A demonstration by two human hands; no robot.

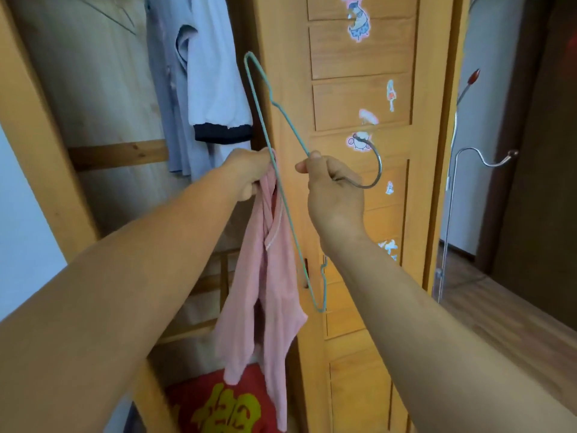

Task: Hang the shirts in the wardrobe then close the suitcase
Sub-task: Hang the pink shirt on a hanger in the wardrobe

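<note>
I'm mid-way through getting a shirt onto its hanger. At frame centre my left hand point(249, 173) is fisted tight round the bunched top of the pink shirt point(268, 292), which dangles toward the lower middle. My right hand point(331, 185) pinches the neck of the green wire hanger point(282, 195), held on end beside the shirt. Next, I judge, a hanger shoulder must enter the collar. Shirts point(199, 89) already hang upper left; no suitcase shows.
</note>
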